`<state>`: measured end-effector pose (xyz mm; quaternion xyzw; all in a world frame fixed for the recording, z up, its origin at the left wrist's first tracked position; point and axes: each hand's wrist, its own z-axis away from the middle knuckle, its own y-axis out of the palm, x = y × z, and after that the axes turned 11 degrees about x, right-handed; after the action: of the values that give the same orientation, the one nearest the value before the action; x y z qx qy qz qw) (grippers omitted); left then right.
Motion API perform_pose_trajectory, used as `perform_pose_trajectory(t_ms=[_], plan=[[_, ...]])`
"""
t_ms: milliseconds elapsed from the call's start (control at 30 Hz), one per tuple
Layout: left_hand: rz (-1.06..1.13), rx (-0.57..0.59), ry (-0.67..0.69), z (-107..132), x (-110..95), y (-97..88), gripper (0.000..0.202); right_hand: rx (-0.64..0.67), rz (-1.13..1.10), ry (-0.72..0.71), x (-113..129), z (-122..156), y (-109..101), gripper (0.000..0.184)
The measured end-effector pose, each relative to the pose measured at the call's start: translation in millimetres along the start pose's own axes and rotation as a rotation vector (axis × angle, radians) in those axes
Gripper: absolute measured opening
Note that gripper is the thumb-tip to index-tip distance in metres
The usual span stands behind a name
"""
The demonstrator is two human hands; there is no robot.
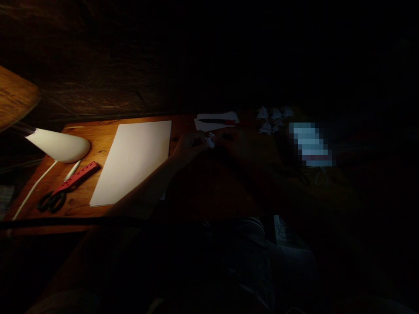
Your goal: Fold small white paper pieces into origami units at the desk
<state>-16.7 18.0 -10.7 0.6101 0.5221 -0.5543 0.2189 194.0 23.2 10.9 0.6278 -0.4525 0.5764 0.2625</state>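
The scene is very dark. My left hand (191, 146) rests on the wooden desk (98, 131) with its fingers curled onto a small piece of white paper (210, 139). My right hand (234, 141) is close on the other side of that paper, barely visible in shadow, and its fingers seem pinched on the same piece. A large white sheet (134, 161) lies flat to the left of my left forearm.
A white lamp head (60, 146) with a cord sits at the desk's left. Beside it lie red-handled scissors (65, 185) and a pen (72, 170). Farther back are white paper pieces (216, 121), several folded paper shapes (273, 118) and a blurred lit screen (310, 144).
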Motion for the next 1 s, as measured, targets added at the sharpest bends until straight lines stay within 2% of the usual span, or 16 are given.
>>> perform_pose_trajectory(t_ms=[133, 333, 433, 567, 700, 900, 1000], plan=[[0.050, -0.002, -0.011, 0.5, -8.2, 2.7, 0.026, -0.025, -0.030, 0.002, 0.1, -0.2, -3.4, 0.043], [0.097, 0.000, -0.061, 2.0, -18.3, 4.9, 0.024, -0.064, -0.050, -0.006, 2.5, 0.1, -6.2, 0.039], [0.041, -0.008, -0.067, 1.6, -15.7, 3.7, 0.016, -0.033, -0.038, -0.002, 4.3, 0.2, -5.0, 0.044], [0.013, 0.000, -0.047, 0.8, -9.9, 1.9, 0.016, -0.022, -0.032, -0.025, 4.6, 0.4, -1.8, 0.049], [0.062, -0.016, -0.014, 0.3, -8.0, 1.5, 0.020, -0.017, -0.039, -0.018, 3.6, 1.0, 2.2, 0.051], [0.133, -0.037, -0.075, 1.3, -8.3, 3.0, 0.022, -0.009, -0.006, -0.019, 1.9, 1.4, 2.2, 0.048], [0.156, -0.057, -0.058, 1.1, -6.2, 4.0, 0.025, -0.017, 0.016, -0.045, 0.6, 1.0, -0.4, 0.047]])
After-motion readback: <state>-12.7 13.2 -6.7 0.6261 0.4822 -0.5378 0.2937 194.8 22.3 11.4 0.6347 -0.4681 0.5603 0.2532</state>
